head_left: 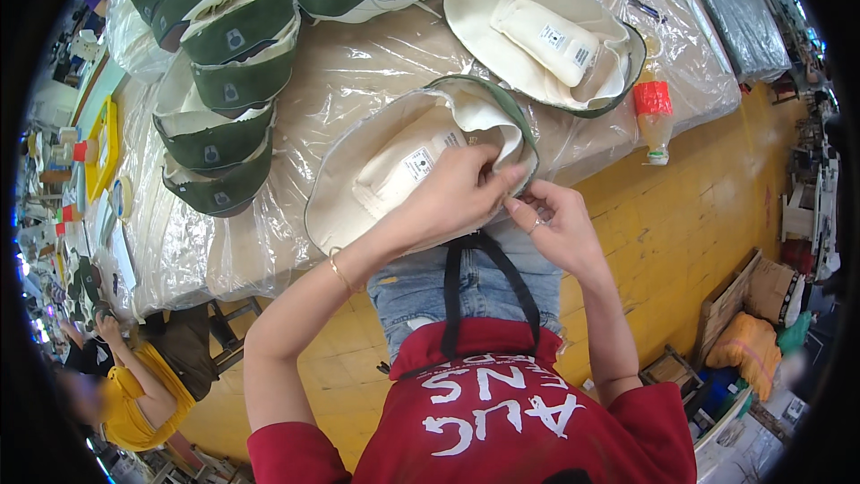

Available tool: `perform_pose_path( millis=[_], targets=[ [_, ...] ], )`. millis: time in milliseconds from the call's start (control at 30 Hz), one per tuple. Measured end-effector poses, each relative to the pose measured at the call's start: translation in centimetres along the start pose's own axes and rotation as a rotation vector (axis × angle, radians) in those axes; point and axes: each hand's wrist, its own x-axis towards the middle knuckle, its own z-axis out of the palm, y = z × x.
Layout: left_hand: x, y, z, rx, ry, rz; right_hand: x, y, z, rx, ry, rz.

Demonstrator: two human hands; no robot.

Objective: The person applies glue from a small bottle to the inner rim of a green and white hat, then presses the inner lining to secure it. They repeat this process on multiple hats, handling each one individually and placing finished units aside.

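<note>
A green cap (pixel 349 157) with cream lining lies upturned at the table's near edge, its inside facing me. A white printed label shows on the cream pad within it. My left hand (pixel 459 188) reaches over the cap, thumb and fingers closed on the lining near its right rim. Close beside it, my right hand (pixel 564 229) pinches the edge of the same cap between thumb and fingertips. Whether a small thread or tool is between those fingertips cannot be made out. A second upturned cap (pixel 528 45), also green outside and cream inside, lies just beyond.
Stacks of green caps (pixel 237 90) stand at the far left on the plastic-covered table (pixel 358 63). A bottle with a red label (pixel 654 116) lies at its right edge. A yellow tray (pixel 103 152) is at left. A person in yellow (pixel 143 403) sits at lower left.
</note>
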Motion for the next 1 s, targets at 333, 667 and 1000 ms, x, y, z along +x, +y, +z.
perform_pose_path(
  millis=[333,667,1000],
  targets=[
    [-2.2,-1.0,1.3,0.4,0.264,0.488,-0.2,-0.3,0.0,-0.03,-0.032,0.029],
    [-1.3,-0.2,-0.5,0.495,0.095,0.499,-0.3,-0.5,-0.2,0.018,-0.057,0.051],
    [-0.6,0.1,-1.2,0.596,-0.049,0.436,0.2,0.6,1.2,-0.14,0.227,-0.007]
  ],
)
